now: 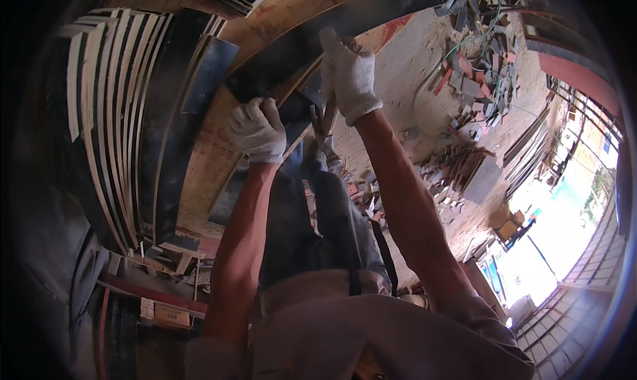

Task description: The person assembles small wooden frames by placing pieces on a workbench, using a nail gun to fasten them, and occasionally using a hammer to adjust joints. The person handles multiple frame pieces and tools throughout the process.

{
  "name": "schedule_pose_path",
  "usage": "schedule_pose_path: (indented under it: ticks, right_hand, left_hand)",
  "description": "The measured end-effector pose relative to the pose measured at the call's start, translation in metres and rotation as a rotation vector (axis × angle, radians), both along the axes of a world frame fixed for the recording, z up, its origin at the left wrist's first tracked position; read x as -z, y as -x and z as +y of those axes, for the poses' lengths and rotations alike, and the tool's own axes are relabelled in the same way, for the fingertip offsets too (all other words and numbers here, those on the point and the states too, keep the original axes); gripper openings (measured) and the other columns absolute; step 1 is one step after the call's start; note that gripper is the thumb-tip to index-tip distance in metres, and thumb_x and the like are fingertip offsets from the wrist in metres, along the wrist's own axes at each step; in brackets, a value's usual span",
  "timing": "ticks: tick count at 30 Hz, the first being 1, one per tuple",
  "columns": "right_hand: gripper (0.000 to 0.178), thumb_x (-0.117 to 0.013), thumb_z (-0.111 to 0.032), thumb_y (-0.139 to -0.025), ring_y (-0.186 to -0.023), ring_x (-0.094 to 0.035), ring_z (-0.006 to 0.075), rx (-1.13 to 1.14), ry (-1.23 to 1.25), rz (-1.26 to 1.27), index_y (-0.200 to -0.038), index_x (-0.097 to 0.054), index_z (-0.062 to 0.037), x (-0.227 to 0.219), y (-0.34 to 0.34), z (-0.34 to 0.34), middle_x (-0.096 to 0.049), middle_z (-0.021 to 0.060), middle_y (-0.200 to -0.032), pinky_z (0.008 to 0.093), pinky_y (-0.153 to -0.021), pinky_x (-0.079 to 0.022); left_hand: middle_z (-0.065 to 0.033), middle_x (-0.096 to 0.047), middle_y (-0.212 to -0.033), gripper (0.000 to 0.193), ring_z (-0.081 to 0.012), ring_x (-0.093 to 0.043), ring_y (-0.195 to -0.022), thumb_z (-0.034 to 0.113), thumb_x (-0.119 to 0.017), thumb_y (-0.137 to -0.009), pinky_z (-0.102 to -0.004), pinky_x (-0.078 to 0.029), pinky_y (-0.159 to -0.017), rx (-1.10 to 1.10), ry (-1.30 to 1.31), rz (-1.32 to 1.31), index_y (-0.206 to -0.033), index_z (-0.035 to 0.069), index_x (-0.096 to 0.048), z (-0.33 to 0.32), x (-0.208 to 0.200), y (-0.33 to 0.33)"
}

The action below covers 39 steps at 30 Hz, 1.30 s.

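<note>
A long dark-faced board [391,9] lies slantwise across a brown wooden work surface [206,144]. My right hand [350,75], in a white knit glove, is closed at the board's near edge, its thumb stretched up over the dark face. Lower and to the left, my left hand [257,131], gloved alike, has its fingers curled close to the board's near end. What lies inside those fingers is hidden. Between the hands runs a thin pale wooden edge [297,89], and below it a small dark panel [310,88] shows.
Curved-looking stacks of dark-faced strips [116,114] stand at the left, with a smaller dark panel [209,75] beside them. Offcuts [474,81] litter the dusty floor at the right. A thin green cable [458,48] crosses there. Long boards [531,148] lie near a bright opening.
</note>
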State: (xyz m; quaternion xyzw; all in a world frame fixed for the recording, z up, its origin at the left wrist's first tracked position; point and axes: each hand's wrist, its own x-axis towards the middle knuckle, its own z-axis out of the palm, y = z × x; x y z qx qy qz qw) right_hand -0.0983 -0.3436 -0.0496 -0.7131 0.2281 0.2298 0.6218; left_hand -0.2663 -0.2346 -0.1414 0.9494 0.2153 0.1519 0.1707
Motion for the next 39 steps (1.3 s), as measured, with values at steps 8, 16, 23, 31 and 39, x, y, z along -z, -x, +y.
schedule_pose_path:
  ticks: [8,16,23,31,39]
  right_hand:
    - [0.024,-0.073,-0.021,-0.098,-0.048,-0.046,0.0065,0.261,-0.15,-0.348,-0.081,-0.067,-0.0049,-0.003,0.045,-0.004,-0.055,-0.0022,-0.062,0.0252,-0.046,-0.034]
    - [0.009,-0.074,-0.004,-0.087,-0.057,-0.054,0.0173,-0.124,0.479,-0.998,-0.082,-0.068,-0.0078,-0.007,0.098,-0.035,-0.056,0.0025,-0.066,0.0295,-0.053,-0.041]
    - [0.011,-0.075,-0.013,-0.09,-0.052,-0.056,0.0165,-0.209,0.544,-0.992,-0.085,-0.07,-0.0037,0.01,0.083,-0.065,-0.06,0.0041,-0.065,0.0329,-0.045,-0.041]
    - [0.025,-0.074,-0.02,-0.094,-0.042,-0.048,0.0111,0.157,-0.157,-0.086,-0.078,-0.069,-0.0019,0.009,-0.004,-0.01,-0.055,0.0009,-0.057,0.0321,-0.037,-0.038]
    - [0.029,-0.075,-0.02,-0.092,-0.053,-0.053,0.0117,0.084,-0.016,-0.31,-0.074,-0.066,0.0003,0.01,0.023,-0.004,-0.059,0.0026,-0.062,0.0317,-0.043,-0.042]
  left_hand:
    - [-0.0099,-0.054,-0.094,0.014,-0.033,-0.057,-0.083,0.028,-0.062,-0.102,-0.0506,-0.046,-0.072,0.021,-0.158,0.037,-0.1,0.014,-0.061,-0.004,0.011,-0.003]
    - [-0.0118,-0.053,-0.094,0.017,-0.0344,-0.056,-0.085,0.031,-0.061,-0.102,-0.0505,-0.046,-0.072,0.026,-0.292,-0.004,-0.096,0.015,-0.059,-0.004,0.023,-0.008]
    - [-0.0113,-0.053,-0.09,0.019,-0.0347,-0.056,-0.083,0.031,-0.062,-0.102,-0.052,-0.045,-0.075,0.028,-0.226,-0.056,-0.096,0.013,-0.062,-0.004,0.019,-0.01]
    - [-0.0092,-0.051,-0.09,0.023,-0.0316,-0.055,-0.081,0.033,-0.063,-0.101,-0.0488,-0.043,-0.07,0.055,-0.2,-0.026,-0.087,0.016,-0.058,-0.006,0.017,-0.007]
    - [-0.0042,-0.06,-0.082,0.025,-0.0335,-0.058,-0.072,0.038,-0.065,-0.101,-0.0494,-0.045,-0.062,0.14,-0.159,-0.009,-0.086,0.018,-0.061,-0.001,0.021,-0.005]
